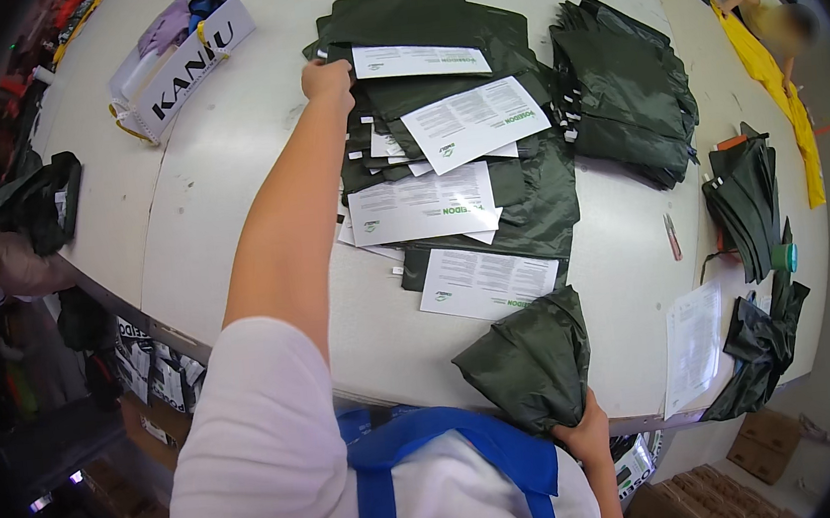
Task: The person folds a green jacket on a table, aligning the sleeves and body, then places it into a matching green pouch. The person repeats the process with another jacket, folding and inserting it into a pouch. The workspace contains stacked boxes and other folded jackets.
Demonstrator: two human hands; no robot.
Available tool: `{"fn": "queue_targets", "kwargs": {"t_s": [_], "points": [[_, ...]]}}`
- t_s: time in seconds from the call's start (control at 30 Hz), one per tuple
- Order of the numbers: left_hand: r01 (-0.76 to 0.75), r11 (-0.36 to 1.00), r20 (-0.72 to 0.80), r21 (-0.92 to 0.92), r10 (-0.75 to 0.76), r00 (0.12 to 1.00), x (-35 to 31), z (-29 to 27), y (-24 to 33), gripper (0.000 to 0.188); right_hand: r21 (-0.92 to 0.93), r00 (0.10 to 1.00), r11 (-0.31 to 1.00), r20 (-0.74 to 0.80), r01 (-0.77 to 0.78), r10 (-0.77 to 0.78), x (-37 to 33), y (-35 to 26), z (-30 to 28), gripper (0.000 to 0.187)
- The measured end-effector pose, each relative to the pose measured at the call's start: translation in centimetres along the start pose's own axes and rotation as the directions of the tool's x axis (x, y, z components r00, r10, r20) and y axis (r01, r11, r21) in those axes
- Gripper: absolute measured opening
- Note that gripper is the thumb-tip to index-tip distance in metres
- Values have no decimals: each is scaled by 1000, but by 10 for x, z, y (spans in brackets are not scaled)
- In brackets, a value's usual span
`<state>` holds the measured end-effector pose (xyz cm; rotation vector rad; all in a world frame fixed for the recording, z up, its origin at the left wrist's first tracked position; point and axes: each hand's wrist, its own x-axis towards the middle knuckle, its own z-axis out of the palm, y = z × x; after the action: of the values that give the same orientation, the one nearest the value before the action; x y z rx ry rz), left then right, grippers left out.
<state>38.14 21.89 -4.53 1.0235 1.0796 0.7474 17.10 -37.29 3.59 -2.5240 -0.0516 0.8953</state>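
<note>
Nearest the lens, my right hand point(583, 430) grips a folded dark green garment point(533, 359) at the near table point(227, 177) edge, fingers closed around its lower corner. My left hand point(326, 76) reaches far across to the top of a spread of dark green garments point(481, 113), each overlaid with a white printed leaflet point(475, 121); its fingers curl down onto the left edge of the farthest piece, though I cannot tell whether they pinch it.

Step in hand, as I judge it: laying out or gathering garments with their leaflets. A next move would call for a firm hold at the far edge without disturbing the loose sheets.

Count: at least 5 leaflets on the spread, 1 more sheet point(693, 342) at the right edge, 2 further dark stacks point(623, 89) to the right, 1 white box point(181, 57) far left.
</note>
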Motion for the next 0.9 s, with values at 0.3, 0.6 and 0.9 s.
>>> {"fn": "queue_targets", "kwargs": {"t_s": [0.3, 0.6, 0.9], "points": [[106, 974, 113, 202, -130, 985, -163, -215, -15, 19, 77, 993, 990, -21, 121, -120, -3, 6, 5, 64], [-39, 322, -81, 946, 351, 933, -290, -378, -69, 27, 64, 983, 981, -36, 184, -182, -14, 3, 17, 65], [211, 948, -163, -237, -253, 954, -313, -390, -70, 67, 108, 975, 969, -3, 223, -224, -23, 3, 31, 63]]}}
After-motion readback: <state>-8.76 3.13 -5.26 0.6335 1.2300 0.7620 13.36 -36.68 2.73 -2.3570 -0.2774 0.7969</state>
